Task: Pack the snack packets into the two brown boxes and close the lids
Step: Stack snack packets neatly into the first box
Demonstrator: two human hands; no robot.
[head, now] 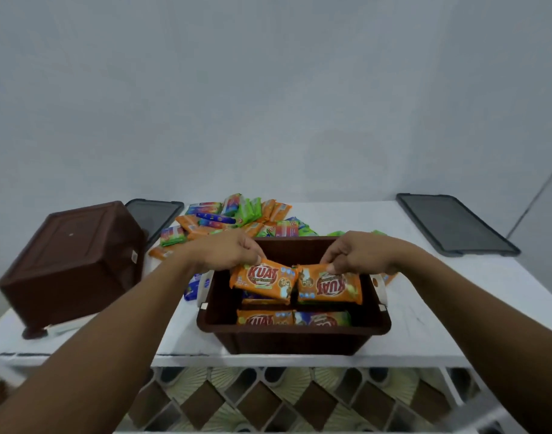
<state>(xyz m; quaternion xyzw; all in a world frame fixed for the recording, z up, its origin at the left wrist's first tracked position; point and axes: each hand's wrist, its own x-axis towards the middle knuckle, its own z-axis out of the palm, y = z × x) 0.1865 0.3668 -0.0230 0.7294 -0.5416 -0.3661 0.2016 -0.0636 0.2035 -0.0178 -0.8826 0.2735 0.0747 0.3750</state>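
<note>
An open brown box (295,338) stands at the table's front edge, with several snack packets lying inside it. My left hand (224,250) pinches one orange packet (262,281) by its top edge over the box's left half. My right hand (359,253) pinches a second orange packet (329,288), turned upside down, over the right half. Both packets hang just above the ones in the box. A second brown box (71,261) lies tipped over at the left, its bottom facing me. A pile of loose packets (237,219) lies behind the open box.
Two dark grey lids lie flat on the white table (425,324): one lid (155,216) behind the tipped box, the other lid (453,223) at the far right. A pale wall rises behind the table. Patterned floor shows below the front edge.
</note>
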